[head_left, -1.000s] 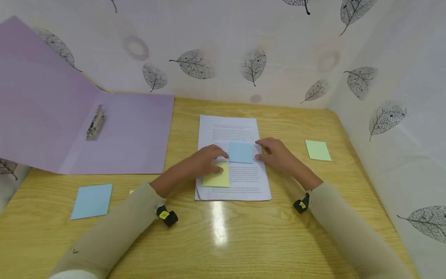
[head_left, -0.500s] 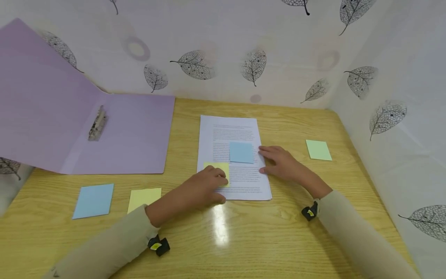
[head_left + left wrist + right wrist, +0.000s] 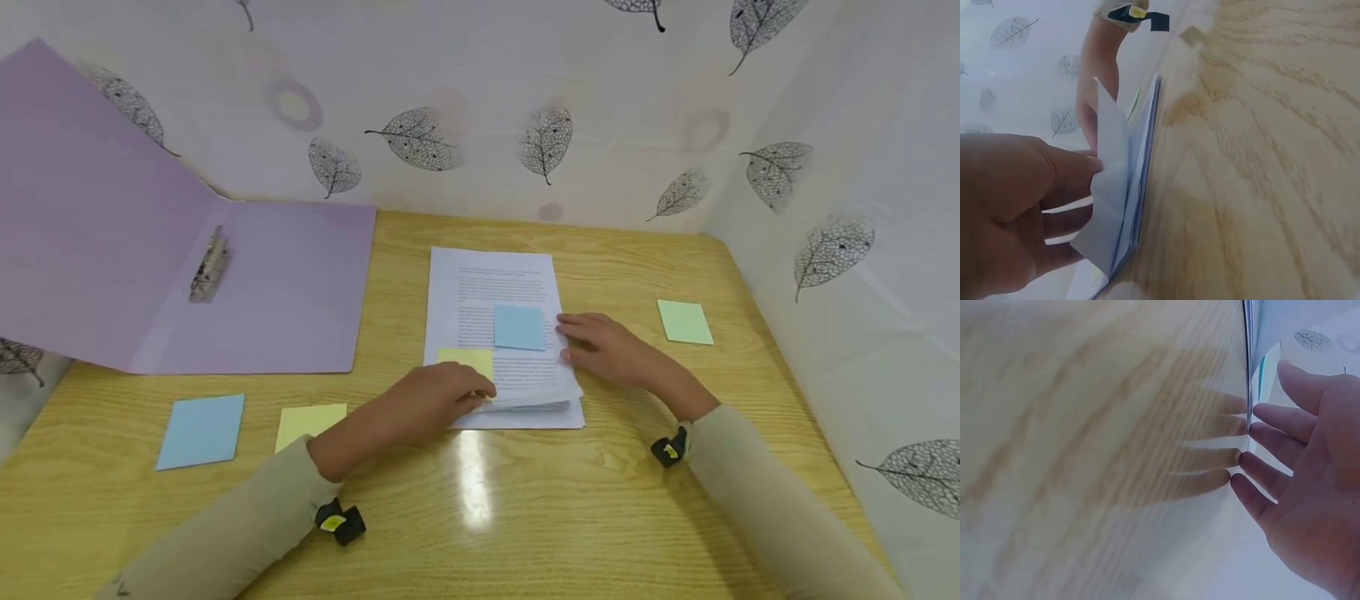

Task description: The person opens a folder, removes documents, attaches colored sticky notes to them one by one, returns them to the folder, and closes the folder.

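Note:
A stack of printed paper (image 3: 487,283) lies on the wooden table, with a blue sticky note (image 3: 519,327) and a yellow sticky note (image 3: 467,358) on its top page. My left hand (image 3: 423,400) pinches the near edge of the upper sheets between thumb and fingers, bending them up off the pages below. From the left wrist view, the lifted sheets (image 3: 1110,194) stand apart from the rest of the stack. My right hand (image 3: 611,352) rests at the stack's right edge; the right wrist view has its straight fingers (image 3: 1266,472) touching the tabletop along that edge.
An open purple folder (image 3: 285,292) with a metal clip (image 3: 210,265) lies at the left, its cover raised. A blue note (image 3: 201,432) and a yellow note (image 3: 309,423) lie before it. A green note (image 3: 685,322) is at the right. Leaf-patterned cloth (image 3: 480,75) backs the table.
My left hand has moved down from beside the blue note to the stack's near edge and lifted the upper sheets there. My right hand has shifted slightly right and down to the stack's side.

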Motion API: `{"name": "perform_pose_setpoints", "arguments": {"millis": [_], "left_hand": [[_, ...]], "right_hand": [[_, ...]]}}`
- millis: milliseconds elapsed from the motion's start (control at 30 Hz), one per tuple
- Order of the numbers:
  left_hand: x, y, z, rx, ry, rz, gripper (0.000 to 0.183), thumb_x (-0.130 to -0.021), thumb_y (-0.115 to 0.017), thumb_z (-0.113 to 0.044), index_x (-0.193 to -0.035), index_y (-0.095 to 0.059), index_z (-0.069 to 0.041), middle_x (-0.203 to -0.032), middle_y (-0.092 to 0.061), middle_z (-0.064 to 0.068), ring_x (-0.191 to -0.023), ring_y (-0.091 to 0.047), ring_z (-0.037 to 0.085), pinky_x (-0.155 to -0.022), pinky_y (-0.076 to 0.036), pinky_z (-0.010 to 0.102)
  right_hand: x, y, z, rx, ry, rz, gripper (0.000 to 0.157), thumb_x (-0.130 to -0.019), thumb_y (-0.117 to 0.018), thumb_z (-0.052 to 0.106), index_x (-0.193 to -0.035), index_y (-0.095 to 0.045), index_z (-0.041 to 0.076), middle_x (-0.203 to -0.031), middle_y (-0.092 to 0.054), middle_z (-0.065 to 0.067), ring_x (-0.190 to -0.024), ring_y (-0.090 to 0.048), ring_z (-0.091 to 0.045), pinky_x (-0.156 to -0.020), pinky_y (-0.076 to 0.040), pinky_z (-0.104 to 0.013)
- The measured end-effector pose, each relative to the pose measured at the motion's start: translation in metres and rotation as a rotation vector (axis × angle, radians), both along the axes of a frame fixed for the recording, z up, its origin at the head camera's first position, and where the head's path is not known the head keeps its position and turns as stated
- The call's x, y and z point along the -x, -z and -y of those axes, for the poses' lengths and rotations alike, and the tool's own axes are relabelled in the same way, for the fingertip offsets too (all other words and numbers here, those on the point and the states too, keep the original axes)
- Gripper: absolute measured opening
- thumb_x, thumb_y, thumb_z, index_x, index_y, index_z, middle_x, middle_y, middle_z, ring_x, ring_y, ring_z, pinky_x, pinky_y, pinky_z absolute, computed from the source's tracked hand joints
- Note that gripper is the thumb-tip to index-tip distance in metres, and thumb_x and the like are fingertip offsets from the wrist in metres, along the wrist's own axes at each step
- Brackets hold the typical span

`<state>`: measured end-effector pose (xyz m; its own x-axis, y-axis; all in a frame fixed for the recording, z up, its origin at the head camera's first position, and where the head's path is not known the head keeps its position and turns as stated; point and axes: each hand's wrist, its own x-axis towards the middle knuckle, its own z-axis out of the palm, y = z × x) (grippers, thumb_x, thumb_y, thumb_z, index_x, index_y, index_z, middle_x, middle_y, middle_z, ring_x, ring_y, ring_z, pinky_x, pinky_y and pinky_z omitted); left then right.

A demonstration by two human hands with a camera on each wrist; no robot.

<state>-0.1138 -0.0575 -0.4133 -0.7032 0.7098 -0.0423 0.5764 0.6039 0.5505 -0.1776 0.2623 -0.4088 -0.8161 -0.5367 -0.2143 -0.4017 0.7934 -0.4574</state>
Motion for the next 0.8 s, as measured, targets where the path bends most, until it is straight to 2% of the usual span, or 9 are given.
{"name": "perform_pose_setpoints", "arguments": {"millis": [200, 467, 633, 800], "left_hand": [[0.004, 0.004, 0.002, -0.078, -0.074, 0.071, 0.029, -0.103, -0.057, -0.014, -0.131, -0.064, -0.022, -0.111, -0.073, -0.005, -0.097, -0.066, 0.009, -0.081, -0.054, 0.029], [0.006, 0.002, 0.014, -0.24, -0.2, 0.157, 0.044, -0.105, -0.054, -0.013, -0.148, -0.046, -0.024, -0.114, -0.07, 0.001, -0.097, -0.066, 0.013, -0.081, -0.055, 0.031], [0.006, 0.001, 0.022, -0.32, -0.238, 0.112, 0.047, -0.105, -0.055, -0.013, -0.149, -0.046, -0.027, -0.118, -0.069, 0.002, -0.092, -0.067, 0.012, -0.081, -0.056, 0.032], [0.006, 0.005, 0.027, -0.385, -0.214, 0.005, 0.035, -0.103, -0.058, -0.01, -0.135, -0.063, -0.023, -0.12, -0.069, -0.002, -0.098, -0.064, 0.012, -0.082, -0.054, 0.03]], "right_hand": [[0.002, 0.001, -0.001, 0.023, -0.012, 0.006, 0.049, -0.105, -0.055, 0.022, -0.149, -0.047, 0.0, -0.16, -0.038, -0.015, -0.148, -0.03, -0.042, -0.119, -0.025, -0.06], [0.003, 0.0, -0.001, 0.092, 0.036, 0.03, 0.045, -0.109, -0.041, 0.011, -0.152, -0.04, -0.003, -0.157, -0.039, -0.022, -0.147, -0.032, -0.043, -0.119, -0.028, -0.059], [0.003, 0.0, -0.001, 0.13, 0.076, 0.091, 0.053, -0.108, -0.045, 0.019, -0.157, -0.031, 0.001, -0.16, -0.035, -0.019, -0.15, -0.028, -0.038, -0.122, -0.025, -0.056], [0.001, 0.005, -0.002, 0.134, 0.087, 0.089, 0.066, -0.104, -0.057, 0.028, -0.159, -0.027, 0.004, -0.163, -0.032, -0.016, -0.152, -0.025, -0.036, -0.123, -0.022, -0.054]]}}
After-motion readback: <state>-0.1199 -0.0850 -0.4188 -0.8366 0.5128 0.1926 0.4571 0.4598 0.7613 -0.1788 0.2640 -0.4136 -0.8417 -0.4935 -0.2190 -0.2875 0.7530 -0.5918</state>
